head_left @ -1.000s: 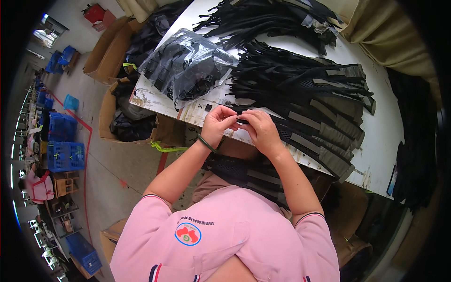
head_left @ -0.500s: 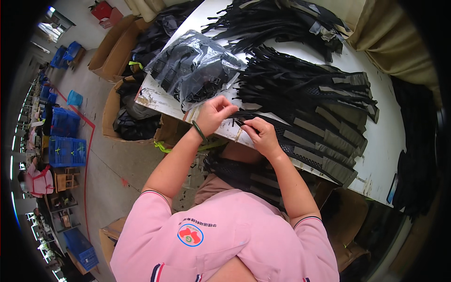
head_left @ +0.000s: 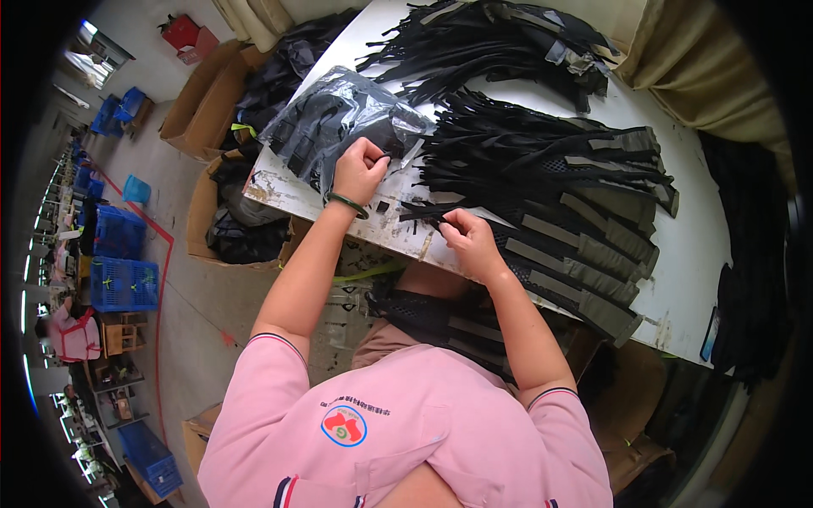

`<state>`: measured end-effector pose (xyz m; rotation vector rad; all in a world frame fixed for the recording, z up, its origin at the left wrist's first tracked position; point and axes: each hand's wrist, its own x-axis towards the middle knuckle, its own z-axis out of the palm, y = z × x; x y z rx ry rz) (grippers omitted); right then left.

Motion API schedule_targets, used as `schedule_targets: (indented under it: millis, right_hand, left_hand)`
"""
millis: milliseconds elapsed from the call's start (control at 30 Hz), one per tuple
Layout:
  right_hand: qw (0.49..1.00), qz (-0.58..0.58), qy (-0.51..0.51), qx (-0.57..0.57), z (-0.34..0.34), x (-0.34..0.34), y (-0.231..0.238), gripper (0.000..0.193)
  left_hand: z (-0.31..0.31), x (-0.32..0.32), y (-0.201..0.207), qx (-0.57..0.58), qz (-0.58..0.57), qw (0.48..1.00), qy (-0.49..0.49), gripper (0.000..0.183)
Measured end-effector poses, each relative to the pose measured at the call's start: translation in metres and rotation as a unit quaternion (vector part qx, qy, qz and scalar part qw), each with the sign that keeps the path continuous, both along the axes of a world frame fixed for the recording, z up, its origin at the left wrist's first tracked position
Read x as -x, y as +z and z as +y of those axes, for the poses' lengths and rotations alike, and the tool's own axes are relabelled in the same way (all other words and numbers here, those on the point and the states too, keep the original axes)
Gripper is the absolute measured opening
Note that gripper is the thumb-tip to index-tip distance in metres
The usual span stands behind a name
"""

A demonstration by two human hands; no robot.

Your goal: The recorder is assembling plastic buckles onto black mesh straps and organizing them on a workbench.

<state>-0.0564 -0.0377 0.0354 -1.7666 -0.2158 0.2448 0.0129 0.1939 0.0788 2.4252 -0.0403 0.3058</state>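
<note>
My left hand (head_left: 359,175), with a dark green bangle at the wrist, is at the near side of a clear plastic bag (head_left: 334,106) full of black parts. Its fingers are pinched together; a dark bit shows at the tips, too small to name. Near the table edge, my right hand (head_left: 471,240) pinches the end of a black strap (head_left: 420,209). That strap runs from a pile of black mesh pieces (head_left: 517,157) with long thin straps and grey-green end panels. On the table between my hands is a small black square piece (head_left: 383,207).
A second pile of black strapped pieces (head_left: 487,46) lies farther back on the white table (head_left: 677,279). Cardboard boxes (head_left: 199,212) with black goods stand on the left. More black pieces (head_left: 749,262) hang at the right edge. Blue crates (head_left: 124,284) are on the floor.
My left hand has moved forward and left, away from the strap end, to the plastic bag. The right hand has stayed at the strap, shifting slightly. The small black square now shows on the table.
</note>
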Motion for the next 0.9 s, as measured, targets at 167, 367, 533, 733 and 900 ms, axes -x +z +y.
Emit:
schedule_targets:
  millis: [167, 367, 533, 733, 900]
  right_hand:
    - [0.964, 0.144, 0.038, -0.219, -0.001, 0.007, 0.034, 0.014]
    - [0.94, 0.2, 0.08, -0.265, -0.005, 0.018, 0.049, 0.013]
    - [0.91, 0.288, 0.068, -0.291, -0.008, 0.022, 0.047, 0.009]
    - [0.907, 0.276, 0.008, -0.32, -0.011, 0.025, 0.058, 0.008]
    - [0.924, 0.274, 0.063, -0.26, -0.017, 0.025, 0.052, 0.009]
  left_hand:
    - [-0.032, 0.061, 0.017, 0.577, 0.197, 0.787, -0.093, 0.032]
    - [-0.051, 0.086, -0.003, 0.547, 0.164, 0.811, -0.128, 0.019]
    - [-0.06, 0.094, -0.009, 0.551, 0.136, 0.807, -0.163, 0.016]
    - [-0.062, 0.101, -0.006, 0.534, 0.115, 0.814, -0.198, 0.019]
    - [-0.064, 0.101, -0.009, 0.498, 0.053, 0.835, -0.229, 0.017]
